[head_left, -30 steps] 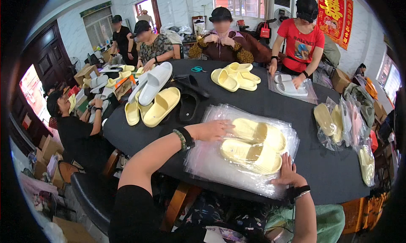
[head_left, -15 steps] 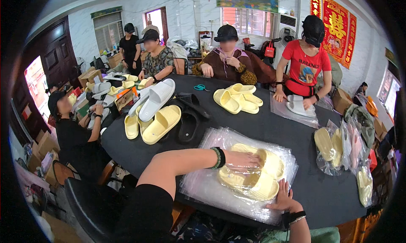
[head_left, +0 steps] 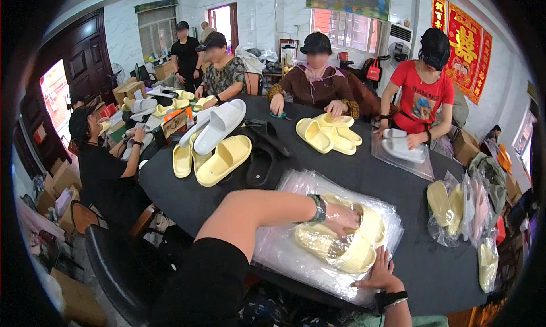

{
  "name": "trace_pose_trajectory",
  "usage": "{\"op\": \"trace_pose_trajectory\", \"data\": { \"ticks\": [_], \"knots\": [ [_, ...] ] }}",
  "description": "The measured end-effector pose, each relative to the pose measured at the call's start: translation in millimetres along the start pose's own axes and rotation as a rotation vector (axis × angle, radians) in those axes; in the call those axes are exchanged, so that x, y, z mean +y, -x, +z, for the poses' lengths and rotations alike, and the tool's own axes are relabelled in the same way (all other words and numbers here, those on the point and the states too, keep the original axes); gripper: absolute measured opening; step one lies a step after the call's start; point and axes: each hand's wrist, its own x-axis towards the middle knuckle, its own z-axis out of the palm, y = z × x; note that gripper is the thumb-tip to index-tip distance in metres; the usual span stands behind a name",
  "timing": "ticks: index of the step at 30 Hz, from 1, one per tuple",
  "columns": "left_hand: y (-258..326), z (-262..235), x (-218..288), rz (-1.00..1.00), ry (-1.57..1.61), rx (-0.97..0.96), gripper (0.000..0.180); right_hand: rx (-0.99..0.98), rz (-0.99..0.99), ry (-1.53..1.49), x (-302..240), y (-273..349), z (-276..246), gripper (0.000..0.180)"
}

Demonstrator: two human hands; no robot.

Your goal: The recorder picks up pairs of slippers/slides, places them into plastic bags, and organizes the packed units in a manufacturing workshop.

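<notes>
Two yellow slippers [head_left: 341,241] lie inside a clear plastic bag [head_left: 284,253] at the near edge of the dark round bench [head_left: 364,173], right in front of me. My right hand [head_left: 378,273] lies flat with fingers spread on the near side of the bag, pressing the plastic down onto the stack of clear bags [head_left: 324,281] beneath. My left hand [head_left: 341,218] is pushed inside the bag, its fingers closed over the upper slipper; through the film I cannot tell how tightly they grip. A green bracelet [head_left: 318,208] sits on that wrist. Just to my right, bagged slippers [head_left: 460,207] rest near the bench's rim. Further out on the left, loose yellow slippers [head_left: 219,161], a white slipper [head_left: 219,125] and a black one [head_left: 260,165] lie together. Beyond the middle, a pile of yellow slippers [head_left: 327,135] sits before a person in a brown top [head_left: 315,85], whose hands touch it. At the far right, a person in a red shirt [head_left: 421,96] holds a white slipper [head_left: 401,146] on a clear bag. More people sit along the left side, with cardboard boxes [head_left: 128,91] behind them.
</notes>
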Motion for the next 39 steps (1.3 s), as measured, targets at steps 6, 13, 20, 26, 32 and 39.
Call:
{"op": "trace_pose_trajectory", "data": {
  "ticks": [6,13,20,26,32,39],
  "knots": [
    [-10,37,7,-0.089,-0.013,0.347,0.013,-0.007,0.005,0.024,1,-5,4,0.174],
    [47,26,9,-0.265,-0.039,0.226,0.02,0.021,-0.002,0.078,-2,3,8,0.168],
    [169,45,-14,-0.465,0.453,0.368,0.027,0.092,-0.007,0.126,-5,0,7,0.161],
    [284,-26,2,-0.72,0.077,0.257,0.036,0.147,-0.06,0.086,-5,-8,8,0.164],
    [316,-120,48,-0.966,-0.413,0.565,0.026,0.149,-0.071,0.079,3,-3,14,0.166],
    [119,-113,118,-0.576,-0.13,0.959,0.023,0.133,-0.06,0.043,3,-7,11,0.169]
  ]
}}
